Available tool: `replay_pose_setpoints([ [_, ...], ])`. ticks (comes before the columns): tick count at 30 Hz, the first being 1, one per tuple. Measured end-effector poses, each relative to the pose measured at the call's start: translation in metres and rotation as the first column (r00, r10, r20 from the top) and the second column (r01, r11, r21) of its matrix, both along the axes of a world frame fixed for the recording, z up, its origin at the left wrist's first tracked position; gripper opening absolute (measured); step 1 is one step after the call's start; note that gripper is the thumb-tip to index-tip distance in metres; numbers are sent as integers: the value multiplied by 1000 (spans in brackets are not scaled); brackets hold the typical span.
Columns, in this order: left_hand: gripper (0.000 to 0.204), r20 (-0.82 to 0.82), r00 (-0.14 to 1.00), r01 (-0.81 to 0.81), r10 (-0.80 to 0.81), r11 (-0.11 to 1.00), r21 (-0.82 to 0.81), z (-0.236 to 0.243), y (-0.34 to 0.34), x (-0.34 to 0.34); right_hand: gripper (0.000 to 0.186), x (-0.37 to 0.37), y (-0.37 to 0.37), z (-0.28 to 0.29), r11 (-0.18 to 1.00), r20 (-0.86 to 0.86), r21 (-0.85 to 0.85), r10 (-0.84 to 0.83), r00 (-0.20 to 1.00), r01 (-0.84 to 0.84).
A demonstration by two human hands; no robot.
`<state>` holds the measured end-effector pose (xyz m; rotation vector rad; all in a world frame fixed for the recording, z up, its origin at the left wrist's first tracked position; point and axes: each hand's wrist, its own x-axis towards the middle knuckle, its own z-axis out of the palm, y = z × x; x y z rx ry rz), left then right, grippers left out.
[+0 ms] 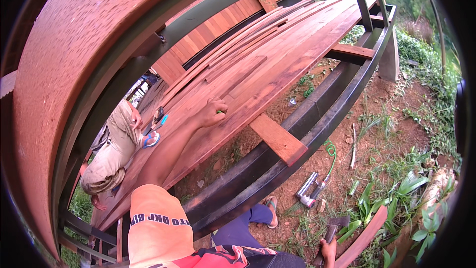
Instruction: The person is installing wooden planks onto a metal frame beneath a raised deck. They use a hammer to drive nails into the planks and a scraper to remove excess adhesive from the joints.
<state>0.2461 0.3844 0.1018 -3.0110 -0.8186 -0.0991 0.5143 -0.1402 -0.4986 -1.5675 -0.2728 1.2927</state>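
Left hand [214,111]: extended over the deck [297,62], fingers curled closed on a small green item [219,112]. Right hand [327,252]: at lower right, gripping the handle of a dark-headed tool [338,222]; hammer or hatchet, cannot tell. A plank [364,238] lies just beside it. Nail gun [308,192]: on the soil, joined to a green hose [331,152]. Loose boards [243,74] lie on the deck. A co-worker [116,144] sits at the left
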Motion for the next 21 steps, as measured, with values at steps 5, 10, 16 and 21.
replay_pose_setpoints([
  [5, 12, -8, 999, -48, 48, 999, -10, -3, 6, -41, 62, 15, -29, -6, 987, 248, -137, 114, 962, -81],
  [10, 32, 117, 976, -166, 185, 974, -152, 11, -9, -53, 49, 27, -55, -53, 980, -30, 1, -196, 980, 197],
  [16, 43, 150, 981, -66, 127, 931, -359, 16, -1, 24, 51, 45, -75, -45, 989, 434, -99, -55, 899, 108],
  [21, 38, 83, 995, -5, 52, 872, -490, 3, -7, 65, 53, 46, -93, -56, 968, 523, -196, -32, 851, 157],
])
